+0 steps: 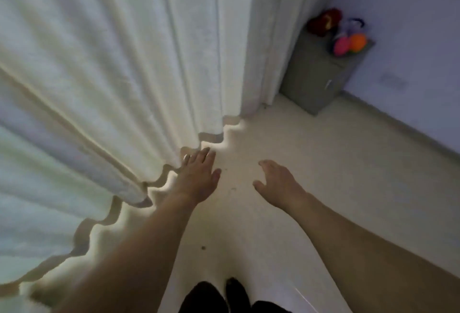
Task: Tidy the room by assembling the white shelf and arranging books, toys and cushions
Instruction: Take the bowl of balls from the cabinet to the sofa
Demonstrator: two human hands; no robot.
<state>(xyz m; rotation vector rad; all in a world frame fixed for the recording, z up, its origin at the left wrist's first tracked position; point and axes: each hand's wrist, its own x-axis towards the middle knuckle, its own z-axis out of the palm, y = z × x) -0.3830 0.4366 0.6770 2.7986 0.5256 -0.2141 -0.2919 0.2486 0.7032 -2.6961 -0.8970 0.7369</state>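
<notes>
Toys, bright plush and plastic [348,39], upper right on grey cabinet [316,76]; left hand [199,178], right hand [278,183] empty, fingers loosely spread; next, likely walk over and collect.

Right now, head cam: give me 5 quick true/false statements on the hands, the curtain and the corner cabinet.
1. Both hands hold nothing. True: the left hand and the right hand have relaxed fingers, nothing in them.
2. The left hand is nearer the curtain than the right. True: its fingertips reach the hem.
3. The grey cabinet stands in the middle of the floor. False: it stands in the corner, between the curtain and the wall.
4. The cabinet top is bare. False: toys lie on it, among them a pink and an orange ball and something red.
5. The right hand rests on the cabinet. False: it hangs over the floor, well short of it.
</notes>
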